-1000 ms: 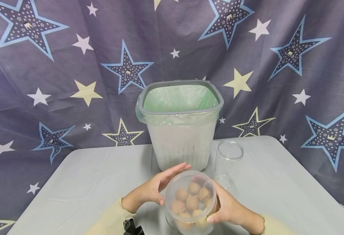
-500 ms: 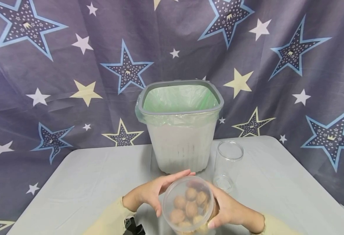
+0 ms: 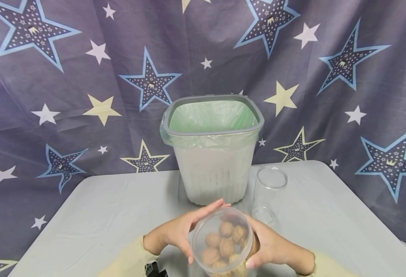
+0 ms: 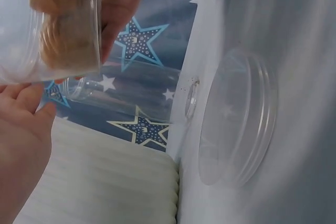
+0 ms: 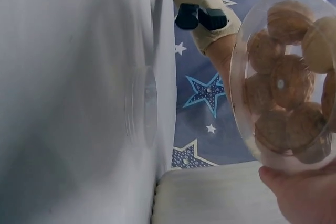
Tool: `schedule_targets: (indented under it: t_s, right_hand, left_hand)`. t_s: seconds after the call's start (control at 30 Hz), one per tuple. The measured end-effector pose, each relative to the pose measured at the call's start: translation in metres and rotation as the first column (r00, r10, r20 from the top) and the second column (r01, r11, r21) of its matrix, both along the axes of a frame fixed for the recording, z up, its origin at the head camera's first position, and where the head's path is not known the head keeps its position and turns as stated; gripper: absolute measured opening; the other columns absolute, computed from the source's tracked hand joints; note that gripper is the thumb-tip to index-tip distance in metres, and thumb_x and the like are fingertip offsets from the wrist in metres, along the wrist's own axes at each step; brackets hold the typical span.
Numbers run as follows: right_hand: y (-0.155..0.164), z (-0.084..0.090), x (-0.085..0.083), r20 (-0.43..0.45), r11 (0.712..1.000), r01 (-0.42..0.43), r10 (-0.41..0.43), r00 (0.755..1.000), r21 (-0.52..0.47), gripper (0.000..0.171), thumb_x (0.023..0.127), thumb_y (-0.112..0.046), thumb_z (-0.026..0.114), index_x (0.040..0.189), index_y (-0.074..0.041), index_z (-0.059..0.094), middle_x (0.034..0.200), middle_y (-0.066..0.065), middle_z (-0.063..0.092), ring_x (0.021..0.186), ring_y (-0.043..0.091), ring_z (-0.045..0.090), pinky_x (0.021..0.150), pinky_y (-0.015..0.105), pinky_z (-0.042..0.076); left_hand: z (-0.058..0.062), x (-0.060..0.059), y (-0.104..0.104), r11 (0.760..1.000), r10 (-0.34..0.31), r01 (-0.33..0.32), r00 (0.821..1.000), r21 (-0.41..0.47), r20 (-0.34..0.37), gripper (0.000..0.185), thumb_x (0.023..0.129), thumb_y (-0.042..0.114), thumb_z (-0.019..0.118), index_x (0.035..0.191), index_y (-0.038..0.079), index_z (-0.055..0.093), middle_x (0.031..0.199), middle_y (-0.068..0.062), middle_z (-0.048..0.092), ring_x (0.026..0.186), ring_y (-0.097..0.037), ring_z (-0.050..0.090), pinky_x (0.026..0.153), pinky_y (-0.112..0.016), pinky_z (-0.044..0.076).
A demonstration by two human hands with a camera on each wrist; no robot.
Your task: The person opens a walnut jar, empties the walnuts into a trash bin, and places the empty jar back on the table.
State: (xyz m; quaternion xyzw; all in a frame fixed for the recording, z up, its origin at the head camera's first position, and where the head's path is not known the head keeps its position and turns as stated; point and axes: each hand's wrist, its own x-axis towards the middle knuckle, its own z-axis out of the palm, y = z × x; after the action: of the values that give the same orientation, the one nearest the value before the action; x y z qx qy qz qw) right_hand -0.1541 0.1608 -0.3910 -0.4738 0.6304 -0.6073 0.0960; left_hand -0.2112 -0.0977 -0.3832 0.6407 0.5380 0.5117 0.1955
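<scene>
A clear plastic jar of walnuts (image 3: 221, 246) is tilted between both hands, above the table, with a translucent round end facing up. My right hand (image 3: 268, 242) grips its right side, thumb along the near side. On the left, my left hand (image 3: 180, 232) curves round the jar, fingers along the far rim and thumb at the left edge. Several walnuts (image 5: 291, 80) show through the clear plastic in the right wrist view. Below the jar, a round clear lid (image 4: 239, 121) lies on the table. Parts of the fingers are hidden behind the jar.
A white bin (image 3: 213, 169) with a green liner stands at the back middle. Right of it is a tall clear plastic jar (image 3: 269, 196) standing upright. The grey table (image 3: 112, 207) runs back to a star-patterned curtain (image 3: 189, 46).
The jar of walnuts has moved slightly left and nearer to me, its upper end tipping slightly. My left thumb has come in closer to the jar's left edge.
</scene>
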Motion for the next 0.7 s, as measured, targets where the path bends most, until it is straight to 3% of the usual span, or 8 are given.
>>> schedule_targets:
  t_s: [0.1, 0.3, 0.5, 0.7]
  right_hand:
    - [0.002, 0.001, -0.001, -0.071, 0.996, 0.082, -0.079, 0.994, 0.041, 0.094, 0.076, -0.03, 0.075, 0.148, -0.004, 0.022, 0.147, 0.018, 0.035, 0.134, 0.021, 0.036, 0.11, 0.023, 0.025]
    - [0.002, 0.001, 0.001, -0.126, 0.97, 0.224, -0.212, 0.969, 0.093, 0.097, 0.069, -0.027, 0.079, 0.148, -0.009, 0.026, 0.144, 0.012, 0.041, 0.13, 0.02, 0.041, 0.107, 0.023, 0.029]
    - [0.001, 0.001, 0.004, -0.185, 0.916, 0.379, -0.352, 0.917, 0.135, 0.102, 0.059, -0.023, 0.083, 0.146, -0.013, 0.03, 0.135, 0.007, 0.049, 0.12, 0.018, 0.049, 0.1, 0.027, 0.038]
    - [-0.001, 0.002, 0.005, -0.244, 0.853, 0.505, -0.466, 0.85, 0.129, 0.106, 0.055, -0.028, 0.087, 0.144, -0.013, 0.032, 0.133, 0.006, 0.051, 0.115, 0.017, 0.051, 0.097, 0.028, 0.04]
  left_hand:
    - [-0.002, 0.001, -0.001, 0.999, 0.04, -0.041, 0.999, 0.017, 0.022, 0.122, 0.072, 0.054, 0.072, 0.148, -0.004, -0.003, 0.156, -0.02, 0.01, 0.142, -0.026, 0.019, 0.115, -0.036, 0.019]
    - [-0.007, 0.004, -0.003, 0.991, 0.128, -0.129, 0.99, 0.026, 0.064, 0.119, 0.072, 0.052, 0.073, 0.149, -0.003, 0.0, 0.156, -0.016, 0.015, 0.14, -0.023, 0.024, 0.113, -0.033, 0.024]
    - [-0.009, 0.006, -0.001, 0.975, 0.212, -0.216, 0.974, 0.054, 0.077, 0.117, 0.073, 0.048, 0.075, 0.149, -0.005, 0.002, 0.155, -0.017, 0.019, 0.14, -0.02, 0.025, 0.112, -0.029, 0.024]
    - [-0.009, 0.011, 0.001, 0.947, 0.307, -0.315, 0.946, 0.061, 0.105, 0.113, 0.075, 0.041, 0.078, 0.149, -0.003, 0.005, 0.154, -0.023, 0.017, 0.141, -0.02, 0.021, 0.112, -0.026, 0.023]
